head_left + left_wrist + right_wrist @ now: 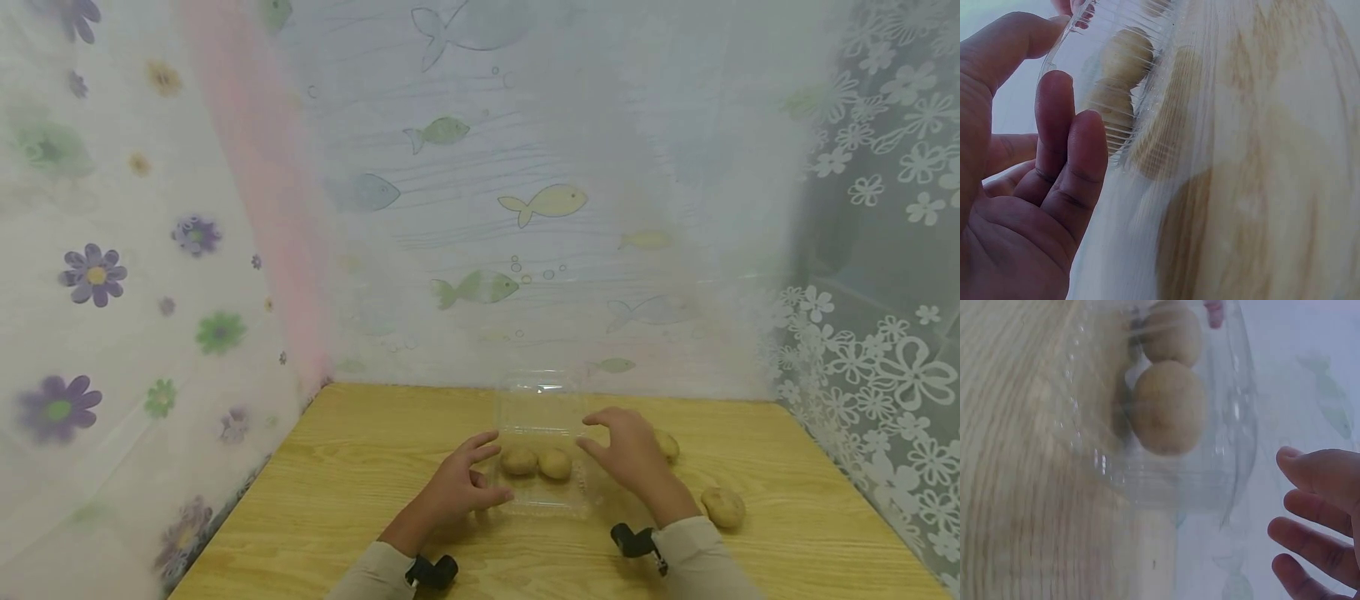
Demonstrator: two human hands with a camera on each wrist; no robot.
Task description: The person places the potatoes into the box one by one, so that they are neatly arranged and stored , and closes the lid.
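Observation:
A clear plastic clamshell container point(543, 507) stands on the table, its lid point(540, 408) raised at the back. Two potatoes point(555, 464) lie side by side inside. At its left side is my left hand point(467, 482), thumb and fingers spread apart. In the left wrist view, that hand's thumb reaches the rim and its loosely bent fingers point(1088, 147) lie by the outer wall. To the right, my right hand point(628, 450) hovers with parted fingers. The right wrist view shows a gap between its fingers point(1310, 544) and the container.
One potato point(666, 446) lies behind my right hand, partly hidden by it. Another potato point(723, 507) rests farther right, beside the right forearm. Printed curtains point(465, 208) enclose the wooden table point(360, 467) at the back and sides.

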